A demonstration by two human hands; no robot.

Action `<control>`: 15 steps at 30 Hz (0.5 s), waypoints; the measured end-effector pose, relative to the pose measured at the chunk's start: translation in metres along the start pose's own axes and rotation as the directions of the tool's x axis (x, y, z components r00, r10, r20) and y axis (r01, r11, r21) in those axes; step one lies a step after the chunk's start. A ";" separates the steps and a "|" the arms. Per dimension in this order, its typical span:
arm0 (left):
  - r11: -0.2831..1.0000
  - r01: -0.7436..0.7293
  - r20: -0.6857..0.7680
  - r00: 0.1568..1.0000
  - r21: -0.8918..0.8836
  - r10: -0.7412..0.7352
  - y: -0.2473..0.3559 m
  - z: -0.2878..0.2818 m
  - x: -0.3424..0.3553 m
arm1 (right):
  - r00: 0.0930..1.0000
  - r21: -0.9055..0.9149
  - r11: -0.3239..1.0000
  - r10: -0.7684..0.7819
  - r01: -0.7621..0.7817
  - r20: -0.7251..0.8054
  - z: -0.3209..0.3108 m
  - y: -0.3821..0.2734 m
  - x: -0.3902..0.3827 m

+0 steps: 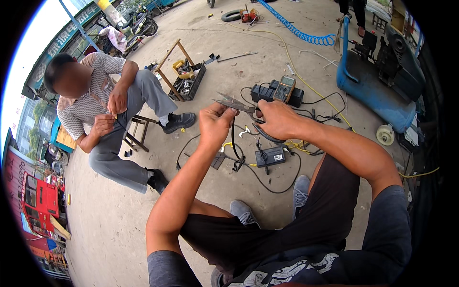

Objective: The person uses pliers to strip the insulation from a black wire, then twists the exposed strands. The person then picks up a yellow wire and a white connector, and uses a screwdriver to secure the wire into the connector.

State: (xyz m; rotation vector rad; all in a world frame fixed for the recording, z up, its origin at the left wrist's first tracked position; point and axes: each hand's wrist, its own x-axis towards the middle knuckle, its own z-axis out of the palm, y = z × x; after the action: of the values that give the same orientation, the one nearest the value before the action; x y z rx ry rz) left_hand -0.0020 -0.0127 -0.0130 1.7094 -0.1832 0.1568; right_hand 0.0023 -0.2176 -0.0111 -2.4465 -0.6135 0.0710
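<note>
My right hand point(277, 118) is closed round the handles of a pair of scissors point(245, 107), whose blades point left across the fingertips of my left hand. Pinched in my left hand point(215, 123) is a black cable point(233, 137), which hangs down toward the floor. The blades lie beside the cable's upper end; whether they touch it I cannot tell. Below my hands a black power adapter point(271, 157) rests on the concrete among looped leads. Just beyond my right hand a multimeter point(285, 88) leans on black boxes point(262, 93).
At the left a person point(95, 91) sits on a low stool point(138, 131), holding a thin dark cable. A tool crate point(191, 85) stands ahead. To the right is a blue air compressor point(373, 86); a coiled blue hose point(299, 32) and yellow cord point(306, 71) cross the ground.
</note>
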 end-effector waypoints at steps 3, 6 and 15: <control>0.999 -0.018 -0.009 1.000 -0.031 0.018 -0.001 0.002 0.000 | 1.000 0.003 1.000 -0.006 0.007 -0.015 0.002 0.002 -0.001; 1.000 -0.002 0.002 1.000 0.011 0.002 -0.002 -0.001 0.000 | 0.999 0.005 1.000 -0.027 0.027 -0.038 0.005 0.004 0.000; 0.994 -0.071 -0.024 0.997 0.086 0.074 -0.013 -0.001 0.003 | 0.998 0.007 1.000 -0.024 0.024 -0.063 0.007 0.004 0.001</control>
State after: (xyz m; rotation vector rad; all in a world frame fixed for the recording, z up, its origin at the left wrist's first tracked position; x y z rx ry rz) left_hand 0.0038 -0.0095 -0.0252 1.7853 -0.2212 0.2448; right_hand 0.0035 -0.2158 -0.0186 -2.4235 -0.6134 -0.0130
